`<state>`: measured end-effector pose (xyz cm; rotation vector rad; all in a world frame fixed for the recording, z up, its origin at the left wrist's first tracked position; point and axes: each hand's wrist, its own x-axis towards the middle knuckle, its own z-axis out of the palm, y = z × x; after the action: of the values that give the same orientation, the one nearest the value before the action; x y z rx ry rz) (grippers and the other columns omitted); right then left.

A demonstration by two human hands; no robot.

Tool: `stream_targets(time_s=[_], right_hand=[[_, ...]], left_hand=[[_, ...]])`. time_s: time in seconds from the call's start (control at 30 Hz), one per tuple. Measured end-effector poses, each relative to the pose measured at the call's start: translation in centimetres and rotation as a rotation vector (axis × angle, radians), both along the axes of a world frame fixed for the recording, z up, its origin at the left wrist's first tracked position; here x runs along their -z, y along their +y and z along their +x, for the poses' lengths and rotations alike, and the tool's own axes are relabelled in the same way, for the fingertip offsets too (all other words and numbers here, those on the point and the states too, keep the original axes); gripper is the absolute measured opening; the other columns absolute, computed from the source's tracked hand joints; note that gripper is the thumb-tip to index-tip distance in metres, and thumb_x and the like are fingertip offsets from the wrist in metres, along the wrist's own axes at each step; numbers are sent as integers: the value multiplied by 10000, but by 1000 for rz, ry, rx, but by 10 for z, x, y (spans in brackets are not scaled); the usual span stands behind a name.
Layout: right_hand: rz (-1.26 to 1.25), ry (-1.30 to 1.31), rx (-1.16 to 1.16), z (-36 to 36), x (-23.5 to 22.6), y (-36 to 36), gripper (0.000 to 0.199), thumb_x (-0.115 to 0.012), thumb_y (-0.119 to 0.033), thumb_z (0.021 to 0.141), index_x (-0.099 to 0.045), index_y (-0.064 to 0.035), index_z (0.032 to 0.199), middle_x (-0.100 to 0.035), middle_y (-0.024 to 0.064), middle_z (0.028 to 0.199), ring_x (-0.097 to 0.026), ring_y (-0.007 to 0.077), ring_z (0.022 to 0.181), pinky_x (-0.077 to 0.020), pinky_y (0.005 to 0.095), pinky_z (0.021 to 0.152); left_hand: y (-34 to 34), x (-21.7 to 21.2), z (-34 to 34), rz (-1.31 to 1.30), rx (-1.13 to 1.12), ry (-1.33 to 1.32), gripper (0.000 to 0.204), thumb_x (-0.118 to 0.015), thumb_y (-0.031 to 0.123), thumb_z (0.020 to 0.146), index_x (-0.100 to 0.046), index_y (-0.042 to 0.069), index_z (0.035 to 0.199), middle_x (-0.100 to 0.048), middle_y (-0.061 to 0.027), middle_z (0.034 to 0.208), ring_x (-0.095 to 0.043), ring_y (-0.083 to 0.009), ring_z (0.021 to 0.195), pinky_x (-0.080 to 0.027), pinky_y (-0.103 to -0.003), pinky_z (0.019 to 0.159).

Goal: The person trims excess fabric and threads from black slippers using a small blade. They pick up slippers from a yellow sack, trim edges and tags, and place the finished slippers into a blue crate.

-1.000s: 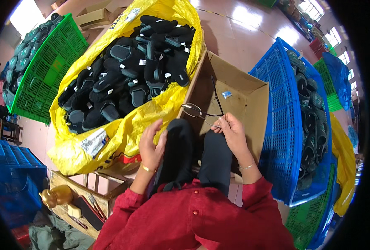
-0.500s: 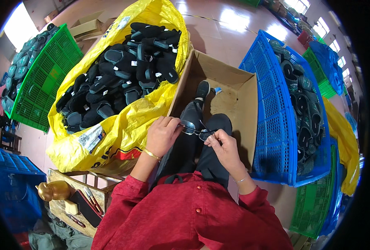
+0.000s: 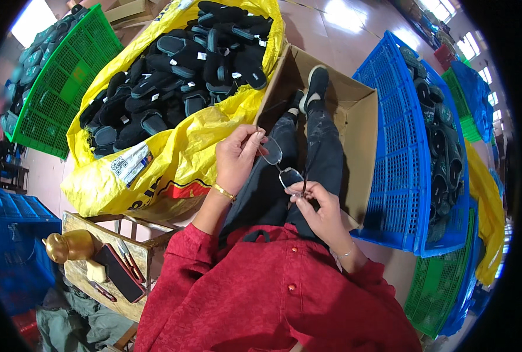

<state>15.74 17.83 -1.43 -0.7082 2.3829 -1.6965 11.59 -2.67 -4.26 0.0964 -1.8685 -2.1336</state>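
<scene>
Here, the left hand (image 3: 235,157), fingers (image 3: 250,142) closed, pinches the eyeglasses (image 3: 291,176). The right hand (image 3: 321,212) likewise pinches their other side.

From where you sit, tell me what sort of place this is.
Probably a footwear workshop or warehouse: a yellow sack full of black slippers and a blue crate holding more footwear.

label (image 3: 130,166) (qr-coded) on yellow sack (image 3: 182,154)
</scene>
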Motion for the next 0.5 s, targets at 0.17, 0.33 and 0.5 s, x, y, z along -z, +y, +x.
stream_targets(time_s=[0.17, 0.33, 0.5], right_hand=[[-92, -131, -12, -13, -1, 16, 344, -489, -133, 944, -486, -13, 1267, -673, 74, 948, -591, 93, 747, -469, 216, 686], [-1, 90, -4, -40, -2, -11, 375, -552, -4, 881, -494, 4, 1252, -593, 69, 830, -553, 124, 733, -474, 248, 712], [74, 187, 68, -58, 18, -26, 206, -623, -44, 835, -634, -14, 1039, -643, 123, 906, -595, 232, 757, -487, 314, 717]], left_hand=[[-4, -11, 3, -186, 33, 11, 116, -582, 95, 909, -623, -13, 902, -644, -40, 748, -603, -78, 604, -479, -212, 555], [4, -16, 7, -688, 140, 312, 90, -586, 131, 838, -613, 45, 844, -561, -120, 744, -595, -293, 664, -487, -357, 602], [23, 34, -7, -589, 220, 140, 183, -616, 221, 834, -571, 47, 802, -601, -163, 744, -601, -347, 653, -478, -410, 579]])
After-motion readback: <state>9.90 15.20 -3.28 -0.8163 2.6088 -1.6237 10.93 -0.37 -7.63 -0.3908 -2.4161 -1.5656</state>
